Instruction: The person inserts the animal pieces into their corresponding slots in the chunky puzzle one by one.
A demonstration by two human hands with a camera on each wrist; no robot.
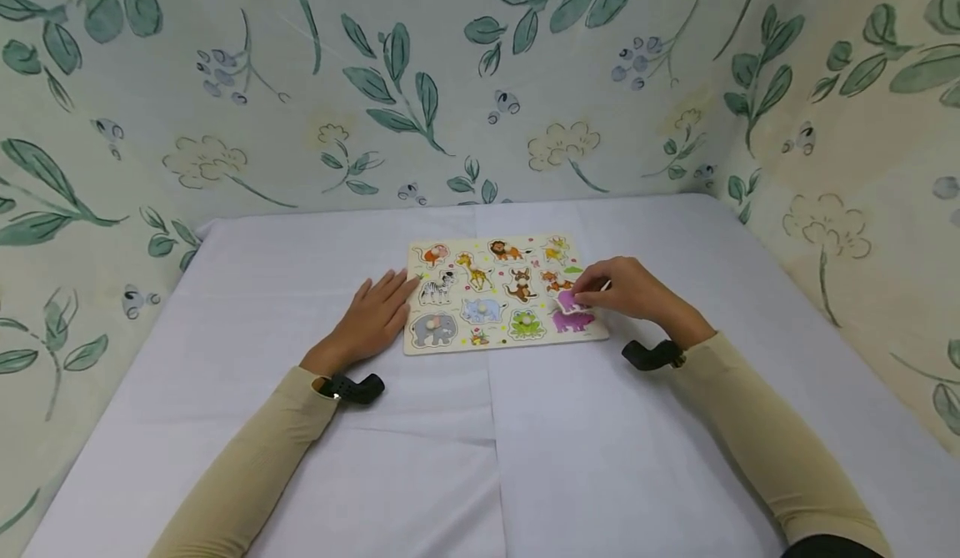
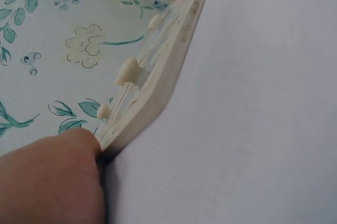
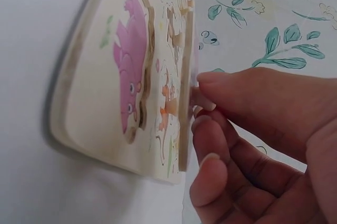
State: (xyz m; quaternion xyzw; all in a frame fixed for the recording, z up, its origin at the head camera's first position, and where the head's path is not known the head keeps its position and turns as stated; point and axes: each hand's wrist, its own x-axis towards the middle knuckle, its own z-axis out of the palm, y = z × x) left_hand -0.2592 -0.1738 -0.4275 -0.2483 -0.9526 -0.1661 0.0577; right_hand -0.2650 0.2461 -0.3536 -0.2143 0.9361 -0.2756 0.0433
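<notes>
A wooden animal puzzle board (image 1: pixel 596 334) lies on the white cloth, with knobbed pieces in it. My right hand (image 1: pixel 630 288) pinches the knob of a purple hippo puzzle piece (image 1: pixel 567 300) between thumb and fingers. The right wrist view shows this piece edge-on, raised off the board and apart from it. Below it, at the board's right front corner, the hippo-shaped recess (image 3: pixel 131 60) shows a printed purple hippo. My left hand (image 1: pixel 377 314) lies with fingers extended against the board's left edge; the left wrist view shows only part of that hand (image 2: pixel 50 182).
Other animal pieces sit in the board, among them an elephant (image 1: pixel 433 329), a frog (image 1: pixel 527 324) and a lion (image 1: pixel 506 249). White cloth (image 1: pixel 420 458) covers the table. Flower-printed fabric (image 1: pixel 465 82) rises behind and at both sides.
</notes>
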